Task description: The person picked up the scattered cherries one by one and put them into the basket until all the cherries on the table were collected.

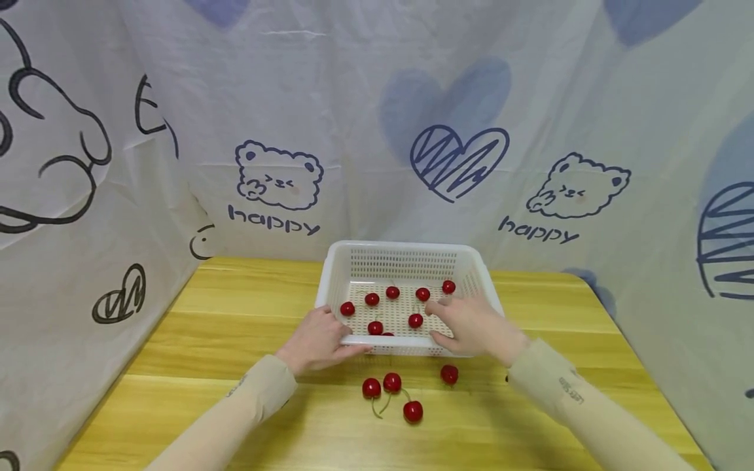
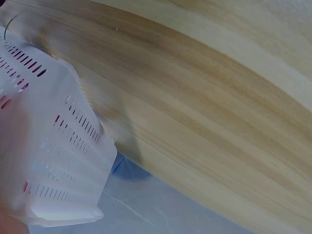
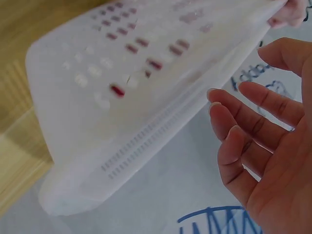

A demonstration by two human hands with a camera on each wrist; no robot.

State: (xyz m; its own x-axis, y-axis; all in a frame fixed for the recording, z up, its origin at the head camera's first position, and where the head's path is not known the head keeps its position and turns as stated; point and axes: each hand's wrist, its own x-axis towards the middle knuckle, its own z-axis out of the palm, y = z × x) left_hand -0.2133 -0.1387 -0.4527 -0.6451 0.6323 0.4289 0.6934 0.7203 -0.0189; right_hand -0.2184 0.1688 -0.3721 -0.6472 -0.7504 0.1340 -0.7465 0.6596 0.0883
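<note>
A white plastic basket [image 1: 406, 247] with slotted walls stands on the table, with several red cherries [image 1: 392, 292] spread over its floor. My left hand [image 1: 318, 340] grips its near left corner, the thumb lying along the front. In the left wrist view only a bit of that hand shows, by the basket wall [image 2: 73, 146]. My right hand [image 1: 474, 325] is over the near right part of the rim, fingers loosely bent and thumb apart. The right wrist view shows nothing between the fingers of the right hand [image 3: 268, 141]. One cherry [image 1: 415, 320] lies just left of it.
On the wooden table [image 1: 235, 327], in front of the basket, lie three cherries with stems [image 1: 391, 383] close together. Another cherry [image 1: 449, 374] sits to their right, near the basket's front wall. A printed white cloth [image 1: 365, 131] hangs behind the table and along its sides.
</note>
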